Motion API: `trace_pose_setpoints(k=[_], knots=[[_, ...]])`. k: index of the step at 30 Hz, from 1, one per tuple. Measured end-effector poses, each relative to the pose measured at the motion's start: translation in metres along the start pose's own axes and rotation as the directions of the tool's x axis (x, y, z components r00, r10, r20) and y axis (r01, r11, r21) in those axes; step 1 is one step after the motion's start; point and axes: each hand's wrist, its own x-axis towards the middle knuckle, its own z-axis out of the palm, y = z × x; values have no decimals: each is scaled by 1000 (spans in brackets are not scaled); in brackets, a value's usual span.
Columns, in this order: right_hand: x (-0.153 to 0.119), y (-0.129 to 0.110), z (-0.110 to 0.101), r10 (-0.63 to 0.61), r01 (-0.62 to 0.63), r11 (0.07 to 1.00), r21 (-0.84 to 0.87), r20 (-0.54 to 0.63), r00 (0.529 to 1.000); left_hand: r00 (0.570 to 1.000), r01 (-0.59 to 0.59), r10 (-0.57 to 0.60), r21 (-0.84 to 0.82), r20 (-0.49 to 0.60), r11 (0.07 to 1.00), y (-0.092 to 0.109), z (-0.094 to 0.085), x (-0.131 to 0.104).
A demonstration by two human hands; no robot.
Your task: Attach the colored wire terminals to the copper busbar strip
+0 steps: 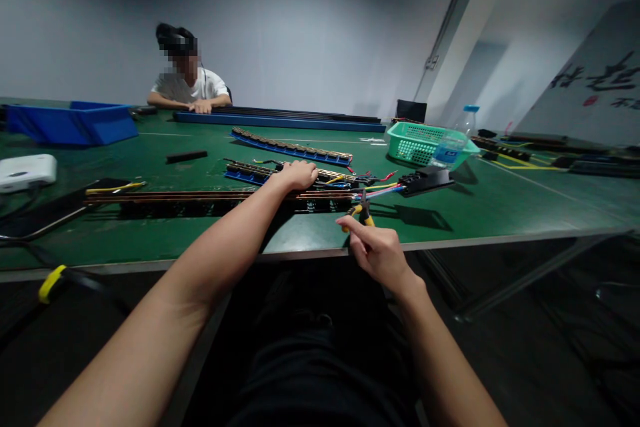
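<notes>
My left hand (299,175) rests over the long strip with copper rails (225,196), its fingers bent down and partly hidden behind the knuckles. A pair of pliers with yellow and black handles (367,217) is gripped in my right hand (377,247), close to the table's front edge. The jaws of the pliers point up at the right end of the strip, where coloured wires (385,191) join it; whether they bite on a wire is too small to tell. These wires run to a black housing (425,181).
Blue-based strips (293,147) lie behind my left hand. A green basket (420,143) and a water bottle (453,143) stand at right. At left are a blue bin (73,123) and a white device (27,172). Another person (190,83) sits across the table by a long blue tray (280,120).
</notes>
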Motion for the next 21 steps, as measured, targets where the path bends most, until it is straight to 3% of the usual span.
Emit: trace_pose_setpoints(k=[4,7,10,13,19,21], knots=[[0,-4,-5,29,-26,999,-39,90,996,1000,1,-1,5,-5,1000,0,0,0],[0,-9,-12,138,-151,980,126,105,985,1000,12,-12,4,3,1000,-1,-1,-1],[1,-12,-13,279,-249,887,389,-21,960,1000,6,-6,-3,9,1000,-2,-1,-1],[3,-12,-6,399,-265,795,546,-142,906,1000,-4,4,-8,-3,1000,-2,0,-1],[4,-11,8,434,-234,783,576,-238,869,1000,5,-5,-11,5,1000,0,-2,-2],[3,-10,7,421,-234,798,555,-236,876,1000,5,-5,-13,8,1000,0,-2,-2]])
